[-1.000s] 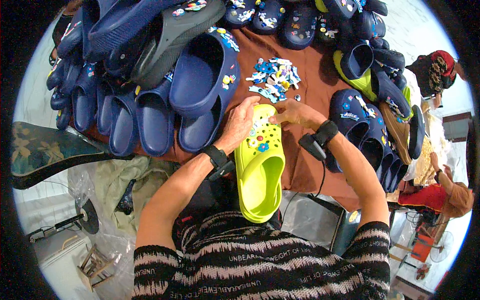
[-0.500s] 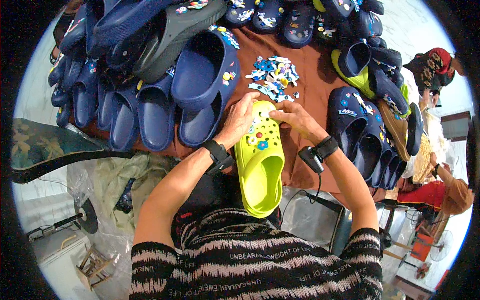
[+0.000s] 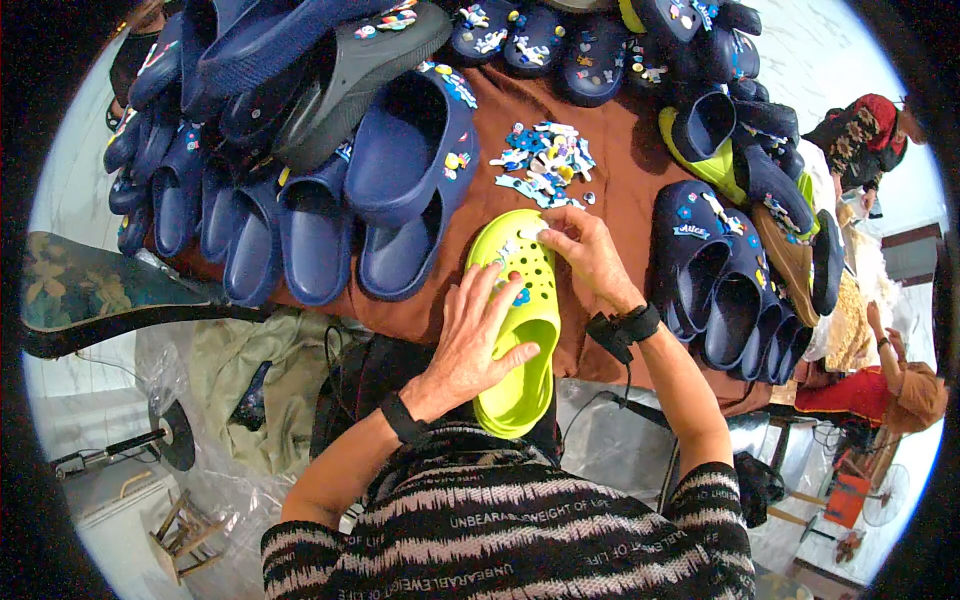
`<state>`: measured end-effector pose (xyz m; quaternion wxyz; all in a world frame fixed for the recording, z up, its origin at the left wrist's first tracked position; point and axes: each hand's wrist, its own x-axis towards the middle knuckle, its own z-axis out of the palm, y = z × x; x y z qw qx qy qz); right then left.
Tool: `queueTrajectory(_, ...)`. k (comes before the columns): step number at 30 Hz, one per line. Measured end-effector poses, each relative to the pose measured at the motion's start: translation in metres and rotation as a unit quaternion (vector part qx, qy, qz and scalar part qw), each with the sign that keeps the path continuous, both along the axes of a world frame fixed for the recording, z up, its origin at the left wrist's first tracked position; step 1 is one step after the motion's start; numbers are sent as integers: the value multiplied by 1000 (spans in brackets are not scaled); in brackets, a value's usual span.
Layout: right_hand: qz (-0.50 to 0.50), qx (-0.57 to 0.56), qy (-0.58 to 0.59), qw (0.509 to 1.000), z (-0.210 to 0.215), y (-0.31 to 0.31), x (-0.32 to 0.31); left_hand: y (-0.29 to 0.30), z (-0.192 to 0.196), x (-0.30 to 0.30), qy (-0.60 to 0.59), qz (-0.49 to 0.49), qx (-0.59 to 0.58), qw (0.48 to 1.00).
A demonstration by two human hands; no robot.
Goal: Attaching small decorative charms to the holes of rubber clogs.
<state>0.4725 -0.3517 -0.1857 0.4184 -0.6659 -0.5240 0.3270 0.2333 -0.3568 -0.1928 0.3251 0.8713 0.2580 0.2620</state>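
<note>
A lime-green clog [image 3: 528, 410] lies on the near edge of the brown-covered table, toe pointing away from me. Small charms sit in its toe holes, among them a blue flower charm [image 3: 521, 297]. My left hand [image 3: 468, 335] rests over the clog's left side, fingers spread on the upper and thumb across the foot opening. It is open. At the toe's right side my right hand [image 3: 585, 250] is closed in a pinch, thumb tip on the upper; whatever is between its fingers is too small to make out. Beyond the toe lies a pile of loose charms [image 3: 548, 160].
Navy clogs [image 3: 318, 245] are stacked along the table's left side, with a grey clog [image 3: 365, 80] on top. More navy clogs [image 3: 700, 255] stand at the right, and others line the back. Two other people, one in a red head covering [image 3: 880, 135], are at far right.
My left hand has slid from beside the toe back toward me, and its fingers have spread over the clog's upper. My right hand stays at the toe, its wrist turned slightly.
</note>
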Motion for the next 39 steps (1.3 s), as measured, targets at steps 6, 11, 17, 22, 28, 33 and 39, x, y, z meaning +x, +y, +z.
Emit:
queueTrajectory(6, -157, -6, -70, 985, -37, 5, 72, 5, -15, 0, 5, 25, -11, 1000)
queueTrajectory(11, -191, -37, -138, 971, -50, 24, 93, 15, -8, 3, 13, 5, -38, 999)
queueTrajectory(17, -154, -36, -279, 947, -57, 34, 86, 12, -10, 4, 15, 8, -59, 998)
queueTrajectory(22, -187, 2, -192, 963, -65, 18, 90, 12, -12, 5, 13, 5, -57, 998)
queueTrajectory(28, -154, 35, 45, 986, -30, -4, 25, 14, -16, 2, 9, 9, -36, 999)
queueTrajectory(33, -126, 60, 70, 988, -41, -5, 15, 13, -16, 6, 7, 3, -47, 999)
queueTrajectory(39, -141, 35, 60, 988, -29, -13, -4, 12, -15, 4, 11, 12, -39, 999)
